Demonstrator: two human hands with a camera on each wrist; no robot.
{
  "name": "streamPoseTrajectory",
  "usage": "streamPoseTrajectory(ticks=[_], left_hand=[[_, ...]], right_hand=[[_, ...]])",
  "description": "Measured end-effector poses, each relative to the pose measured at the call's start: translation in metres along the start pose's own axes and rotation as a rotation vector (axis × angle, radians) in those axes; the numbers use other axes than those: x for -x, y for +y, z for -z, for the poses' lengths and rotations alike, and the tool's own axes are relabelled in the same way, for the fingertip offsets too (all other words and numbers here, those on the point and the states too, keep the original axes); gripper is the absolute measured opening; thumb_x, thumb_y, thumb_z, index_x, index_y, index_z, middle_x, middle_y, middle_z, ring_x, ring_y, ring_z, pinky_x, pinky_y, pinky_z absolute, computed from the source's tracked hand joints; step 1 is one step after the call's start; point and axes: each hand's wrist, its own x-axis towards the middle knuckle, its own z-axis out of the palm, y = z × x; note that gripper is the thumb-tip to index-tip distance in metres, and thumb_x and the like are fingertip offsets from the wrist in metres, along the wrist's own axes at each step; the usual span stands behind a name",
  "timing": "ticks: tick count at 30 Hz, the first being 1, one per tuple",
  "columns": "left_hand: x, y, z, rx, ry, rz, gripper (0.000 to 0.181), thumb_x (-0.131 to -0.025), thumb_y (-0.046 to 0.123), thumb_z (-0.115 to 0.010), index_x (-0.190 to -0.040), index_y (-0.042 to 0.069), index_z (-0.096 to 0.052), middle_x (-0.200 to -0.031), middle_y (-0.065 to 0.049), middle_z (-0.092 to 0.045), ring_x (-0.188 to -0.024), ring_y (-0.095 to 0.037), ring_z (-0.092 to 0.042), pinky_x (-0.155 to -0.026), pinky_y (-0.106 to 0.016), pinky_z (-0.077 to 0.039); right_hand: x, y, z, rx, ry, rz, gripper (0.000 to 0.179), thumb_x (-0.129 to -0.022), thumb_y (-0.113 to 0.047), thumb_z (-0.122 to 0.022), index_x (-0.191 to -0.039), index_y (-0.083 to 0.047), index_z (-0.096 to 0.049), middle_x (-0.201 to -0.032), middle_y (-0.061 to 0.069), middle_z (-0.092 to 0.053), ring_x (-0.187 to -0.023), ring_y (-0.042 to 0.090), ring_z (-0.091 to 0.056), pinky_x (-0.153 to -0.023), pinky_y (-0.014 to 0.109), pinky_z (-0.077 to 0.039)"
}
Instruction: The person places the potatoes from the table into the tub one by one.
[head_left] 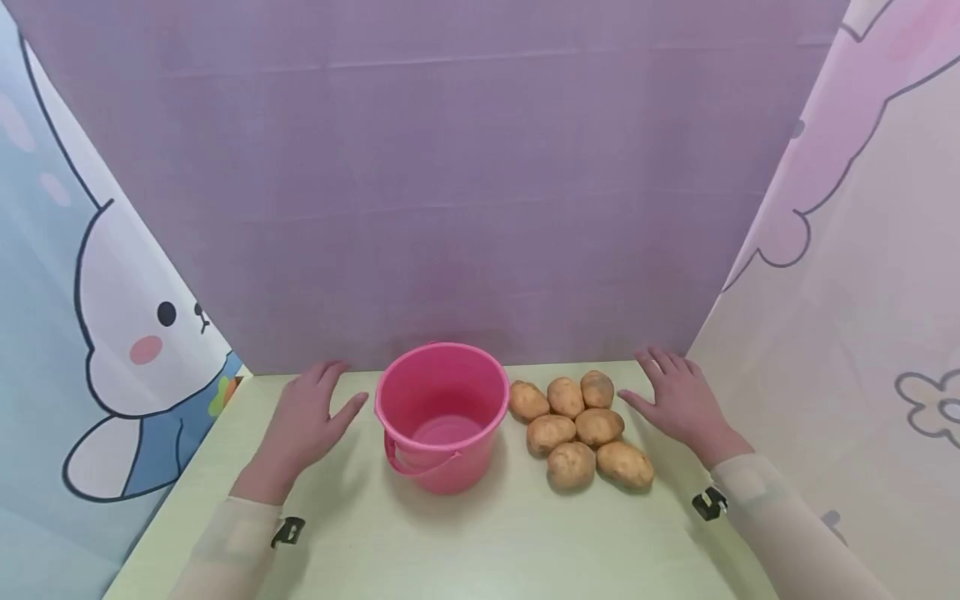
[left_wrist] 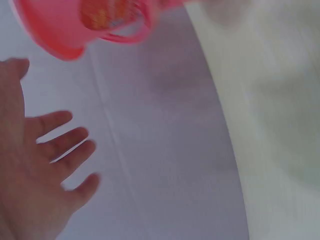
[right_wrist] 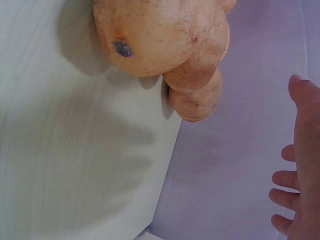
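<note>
Both hands free, so the step looks like the reach, before any grip. Your left hand (head_left: 306,421) is left of the pink bucket (head_left: 442,392), near but apart, fingers spread, thumb toward the rim, pinching nothing. Your right hand (head_left: 681,407) is just beside the potatoes (head_left: 551,435), on their right, fingers spread too, also holding nothing. Seven potatoes sit on the table (head_left: 465,554) right of the bucket, bunched close; the bucket stands upright, mouth up, handle (head_left: 391,451) hanging down on your side. Advice: for a potato, start at the outer edge, say the front right one (head_left: 626,465), so you don't knock its neighbours; they look round enough to roll. Come from above, thumb one side, fingers the other, around the middle, and close before lifting. Firm grip should do, no need to squeeze. For the bucket, steady it by the rim or side wall, not that loose handle, which would probably swing. It looks light, so a sideways bump could shift it. Keep your sleeves and wrists off the pile. Hand height above the table: can't tell exactly.
</note>
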Motion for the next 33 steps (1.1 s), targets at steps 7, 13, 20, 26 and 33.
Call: streamPoseTrajectory(ticks=[7,13,20,26,33], left_hand=[[-0.002,0.025,0.004,0.151,-0.116,-0.026,0.09,-0.103,0.059,-0.071,-0.169,0.007,-0.04,-0.17,-0.017,-0.042,-0.154,-0.045,-0.043,-0.113,-0.074,-0.048],[-0.004,0.043,0.008,0.211,-0.2,-0.007,0.107,-0.097,0.073,-0.07,-0.173,0.007,-0.032,-0.177,-0.016,-0.032,-0.16,-0.046,-0.034,-0.111,-0.075,-0.049],[-0.007,0.052,0.004,0.275,-0.267,0.011,0.119,-0.092,0.071,-0.078,-0.176,0.006,-0.024,-0.181,-0.018,-0.023,-0.162,-0.049,-0.029,-0.108,-0.072,-0.053],[-0.009,0.055,-0.001,0.312,-0.273,0.021,0.122,-0.089,0.068,-0.083,-0.177,0.009,-0.023,-0.181,-0.016,-0.024,-0.161,-0.048,-0.031,-0.103,-0.069,-0.058],[-0.012,0.058,-0.007,0.325,-0.27,-0.006,0.124,-0.089,0.068,-0.084,-0.177,0.01,-0.02,-0.18,-0.016,-0.024,-0.16,-0.048,-0.031,-0.102,-0.067,-0.059]], right_hand=[[0.003,0.002,-0.005,-0.001,0.01,0.009,0.082,-0.103,-0.055,-0.073,-0.159,0.001,-0.054,-0.158,0.034,-0.051,-0.142,0.057,-0.051,-0.116,0.076,-0.039],[0.006,0.004,-0.008,0.009,0.022,0.01,0.081,-0.102,-0.056,-0.073,-0.156,0.002,-0.058,-0.157,0.034,-0.052,-0.141,0.057,-0.052,-0.117,0.075,-0.036],[0.008,0.005,-0.008,0.011,-0.001,-0.001,0.08,-0.102,-0.058,-0.072,-0.151,0.005,-0.061,-0.156,0.033,-0.053,-0.14,0.057,-0.052,-0.117,0.075,-0.035],[0.008,0.004,-0.009,0.017,-0.029,-0.012,0.08,-0.103,-0.06,-0.07,-0.148,0.006,-0.062,-0.157,0.034,-0.051,-0.14,0.058,-0.052,-0.118,0.075,-0.034],[0.008,0.004,-0.009,0.017,-0.032,-0.015,0.078,-0.103,-0.06,-0.07,-0.145,0.006,-0.064,-0.156,0.034,-0.051,-0.139,0.059,-0.051,-0.118,0.075,-0.034]])
